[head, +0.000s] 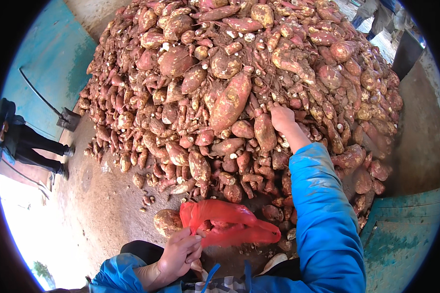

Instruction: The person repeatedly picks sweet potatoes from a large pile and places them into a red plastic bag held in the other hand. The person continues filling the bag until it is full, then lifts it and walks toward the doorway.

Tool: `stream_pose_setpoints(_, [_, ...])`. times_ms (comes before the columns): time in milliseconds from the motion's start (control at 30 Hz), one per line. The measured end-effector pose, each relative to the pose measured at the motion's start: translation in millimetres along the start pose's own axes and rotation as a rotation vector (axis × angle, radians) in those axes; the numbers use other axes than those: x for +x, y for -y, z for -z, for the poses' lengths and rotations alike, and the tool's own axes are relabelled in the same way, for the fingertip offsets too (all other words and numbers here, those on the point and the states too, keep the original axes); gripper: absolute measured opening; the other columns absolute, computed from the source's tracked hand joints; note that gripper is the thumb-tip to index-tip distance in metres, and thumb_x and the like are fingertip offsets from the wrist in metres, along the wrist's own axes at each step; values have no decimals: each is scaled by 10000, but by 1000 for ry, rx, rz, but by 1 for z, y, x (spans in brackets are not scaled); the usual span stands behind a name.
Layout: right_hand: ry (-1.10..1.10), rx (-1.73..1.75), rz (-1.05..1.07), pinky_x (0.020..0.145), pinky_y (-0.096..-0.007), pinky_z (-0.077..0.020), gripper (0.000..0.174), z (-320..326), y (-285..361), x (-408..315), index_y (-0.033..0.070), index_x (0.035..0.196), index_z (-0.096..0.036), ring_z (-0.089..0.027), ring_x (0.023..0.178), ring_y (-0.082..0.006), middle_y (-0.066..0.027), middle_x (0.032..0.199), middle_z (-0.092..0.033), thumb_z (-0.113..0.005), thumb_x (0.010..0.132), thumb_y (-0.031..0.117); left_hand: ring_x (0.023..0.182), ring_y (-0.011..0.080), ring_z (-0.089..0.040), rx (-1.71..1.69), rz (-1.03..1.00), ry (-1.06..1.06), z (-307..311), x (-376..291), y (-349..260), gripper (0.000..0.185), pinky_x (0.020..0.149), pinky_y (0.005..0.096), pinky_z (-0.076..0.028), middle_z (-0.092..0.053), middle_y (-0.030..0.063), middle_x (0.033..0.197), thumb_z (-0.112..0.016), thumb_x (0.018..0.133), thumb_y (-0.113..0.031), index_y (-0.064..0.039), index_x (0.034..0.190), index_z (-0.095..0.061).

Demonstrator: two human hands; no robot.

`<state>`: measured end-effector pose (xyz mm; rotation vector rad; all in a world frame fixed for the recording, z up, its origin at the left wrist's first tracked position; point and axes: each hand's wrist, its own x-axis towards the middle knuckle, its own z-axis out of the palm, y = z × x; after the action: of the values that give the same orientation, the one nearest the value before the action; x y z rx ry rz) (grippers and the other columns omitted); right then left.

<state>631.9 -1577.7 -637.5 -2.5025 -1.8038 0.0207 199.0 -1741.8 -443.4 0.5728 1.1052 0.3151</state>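
Note:
My left hand [180,252] pinches a handle of a thin red plastic bag [238,212] near my knees. The bag's mouth gapes, and some reddish tubers [222,225] show inside it. Stretched out over a big heap of soil-covered sweet potatoes [176,62], my right hand [282,116] has its fingertips down among the roots. Just left of that hand lies a thick sweet potato [265,132]. Whether the fingers grip anything is hidden. A very large, long sweet potato [231,100] rests farther left on the heap. One big round tuber [168,222] sits on the floor beside the bag.
At the left a person [36,146] in dark trousers stands by a shovel [69,119] leaning on a blue-green metal panel [47,58]. Another blue-green panel [407,223] is at the lower right. Someone's legs [379,22] show behind the heap. Concrete floor [95,212] extends left.

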Motion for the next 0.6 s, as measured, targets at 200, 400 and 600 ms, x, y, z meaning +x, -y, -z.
stream_pose_setpoints(200, [282,-86,-144,759,-393,-535,377,-2,-3,35,67,1231,-530,-654,1014,-267,-142,1095,-667,-510,863,148,429,86,-268,-25,18,-26,10,2,-6,128,407,241,-224,-332,-16,555,-485,903,-65,27,976,-538])
stream_pose_setpoints(400, [357,587,-236,611,-355,-493,654,1,-30,37,40,1401,-386,-640,733,-236,-174,934,-660,-545,767,43,428,91,-277,-43,35,9,11,8,-11,126,415,243,-229,-341,-16,552,-496,902,-68,21,981,-538])
stream_pose_setpoints(600, [306,488,-38,782,-367,-467,664,6,-33,22,71,1391,-398,-591,931,-240,-118,1019,-609,-567,750,19,426,92,-281,-37,36,10,8,15,-12,131,420,245,-229,-341,-15,550,-502,902,-70,23,989,-533])
